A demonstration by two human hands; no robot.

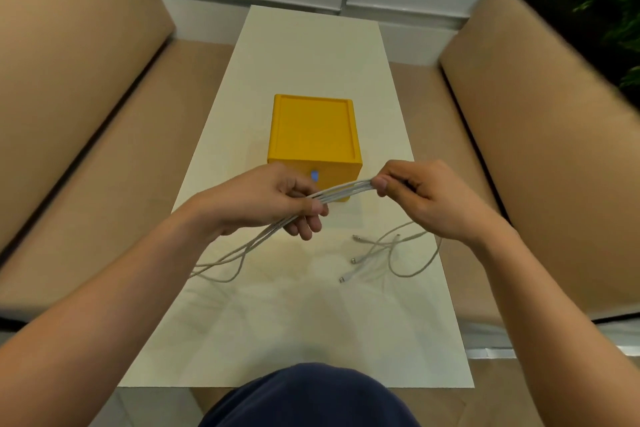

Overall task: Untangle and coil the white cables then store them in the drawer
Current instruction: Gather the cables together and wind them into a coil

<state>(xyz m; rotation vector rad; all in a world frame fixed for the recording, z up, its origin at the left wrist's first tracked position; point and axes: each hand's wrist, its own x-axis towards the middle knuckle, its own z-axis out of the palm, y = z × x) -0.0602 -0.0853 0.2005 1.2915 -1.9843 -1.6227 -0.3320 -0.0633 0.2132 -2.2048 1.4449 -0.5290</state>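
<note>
Both the left hand [277, 201] and right hand [415, 198] pinch a straightened bundle of cables [341, 193] above the counter [277, 322]. Loose ends trail on it. No coil yet, I judge; the drawer [313, 139] looks closed.

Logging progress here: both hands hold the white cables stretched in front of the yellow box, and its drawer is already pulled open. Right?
Not quite: the head view shows the yellow box's drawer closed, blue knob on its flush front. The rest holds: left hand and right hand hold the white cables stretched in front of it.
</note>
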